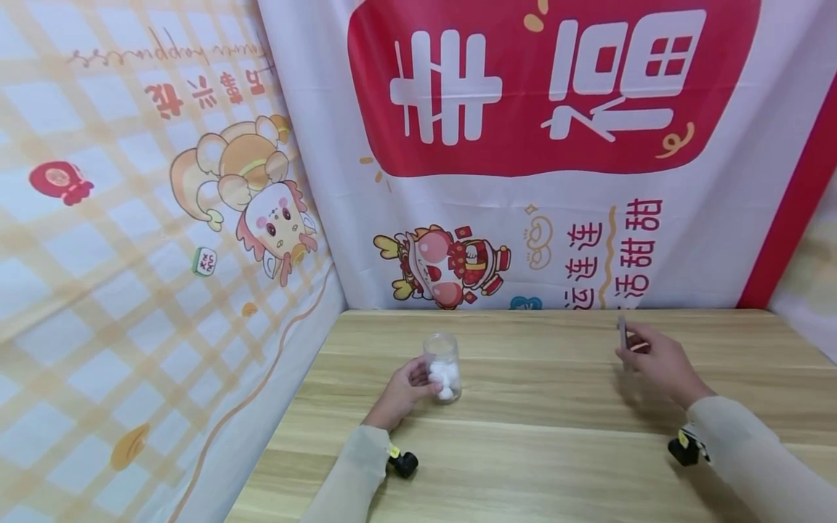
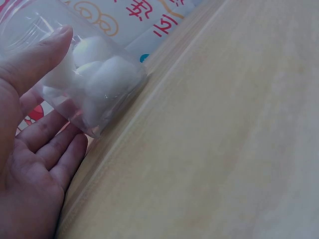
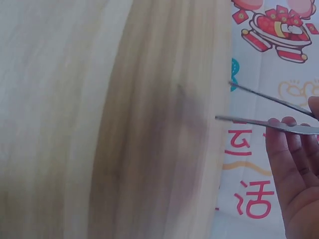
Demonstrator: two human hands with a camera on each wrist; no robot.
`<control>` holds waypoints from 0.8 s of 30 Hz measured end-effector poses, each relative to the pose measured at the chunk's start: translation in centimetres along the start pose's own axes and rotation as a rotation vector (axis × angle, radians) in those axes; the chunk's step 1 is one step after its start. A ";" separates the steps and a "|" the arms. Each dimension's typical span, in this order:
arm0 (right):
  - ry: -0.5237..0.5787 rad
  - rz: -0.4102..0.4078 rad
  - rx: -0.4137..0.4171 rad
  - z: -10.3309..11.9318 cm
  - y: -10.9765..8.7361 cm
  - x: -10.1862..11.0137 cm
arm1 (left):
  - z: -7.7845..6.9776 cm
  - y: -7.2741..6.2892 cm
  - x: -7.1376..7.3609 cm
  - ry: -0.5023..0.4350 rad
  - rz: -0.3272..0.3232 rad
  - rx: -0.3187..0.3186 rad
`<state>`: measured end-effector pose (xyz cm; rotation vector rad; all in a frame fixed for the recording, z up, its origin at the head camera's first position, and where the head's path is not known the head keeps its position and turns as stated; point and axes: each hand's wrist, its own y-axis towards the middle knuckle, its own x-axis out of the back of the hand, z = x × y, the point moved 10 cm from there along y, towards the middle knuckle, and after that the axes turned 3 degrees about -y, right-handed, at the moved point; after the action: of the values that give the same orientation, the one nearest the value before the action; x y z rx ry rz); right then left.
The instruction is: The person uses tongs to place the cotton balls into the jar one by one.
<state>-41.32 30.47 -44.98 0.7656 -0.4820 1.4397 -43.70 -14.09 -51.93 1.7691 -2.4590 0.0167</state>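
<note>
A clear jar (image 1: pixel 442 346) stands upright on the wooden table, left of the middle, with white cotton balls (image 1: pixel 445 378) in its lower part. My left hand (image 1: pixel 404 391) holds it from the left side, thumb across the front and fingers behind, as the left wrist view shows. Off to the right, my right hand (image 1: pixel 663 365) is raised over the table and pinches a pair of metal tweezers (image 3: pixel 254 122) between thumb and fingers. In the right wrist view the two tips stand apart, with nothing between them.
The wood-grain table (image 1: pixel 523 465) reaches back to a white and red printed cloth (image 1: pixel 523 196). A checked cloth (image 1: pixel 131 290) hangs along the left side. Small black cameras (image 1: pixel 403 463) are strapped at both wrists.
</note>
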 end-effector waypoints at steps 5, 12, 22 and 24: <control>-0.046 0.008 -0.008 -0.9 0.0 -0.2 | -1.6 -0.9 -0.4 0.006 0.008 -0.006; -0.094 0.046 -0.023 -1.6 0.0 -0.5 | 0.4 0.1 0.0 -0.008 0.003 -0.008; -0.162 0.047 -0.051 -3.5 0.2 -0.4 | 0.7 0.1 0.0 0.001 -0.012 -0.038; -0.165 0.062 -0.081 -4.1 0.2 -0.5 | 0.5 0.1 0.0 0.004 -0.014 -0.040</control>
<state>-42.20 33.03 -48.14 0.8134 -0.6919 1.4116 -43.83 -14.10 -52.44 1.7682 -2.4264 -0.0296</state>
